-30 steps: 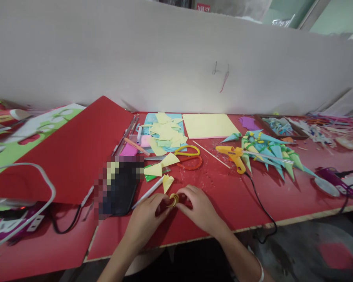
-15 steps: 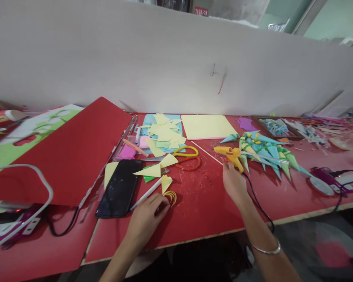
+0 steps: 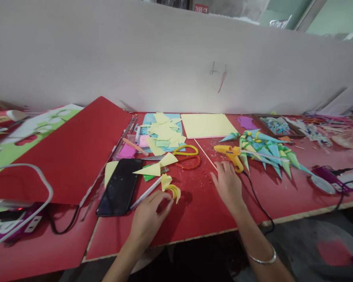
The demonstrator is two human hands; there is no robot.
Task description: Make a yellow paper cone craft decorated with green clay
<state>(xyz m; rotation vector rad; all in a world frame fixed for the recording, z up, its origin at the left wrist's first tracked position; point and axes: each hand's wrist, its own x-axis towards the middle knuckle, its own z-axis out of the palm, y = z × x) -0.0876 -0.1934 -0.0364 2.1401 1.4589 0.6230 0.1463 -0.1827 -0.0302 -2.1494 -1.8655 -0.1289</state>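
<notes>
My left hand pinches a curled strip of yellow paper between thumb and fingertips, just above the red table. Another folded yellow paper piece is close behind the curl. My right hand rests low over the table with fingers stretched and thumb apart. Its fingertips are at the near end of a thin wooden stick, which passes between thumb and forefinger. Right behind this hand lies a yellow glue gun, its clear glue stick pointing right across blue and green paper cones.
A black phone, a white pen and scissors lie left of centre. Yellow paper scraps and a pale yellow sheet sit toward the white partition. The gun's black cord runs to the front edge.
My right hand has shifted left and toward me, fingers more spread, and the stick has turned with its near end. In my left hand the yellow curl has loosened and tilted up.
</notes>
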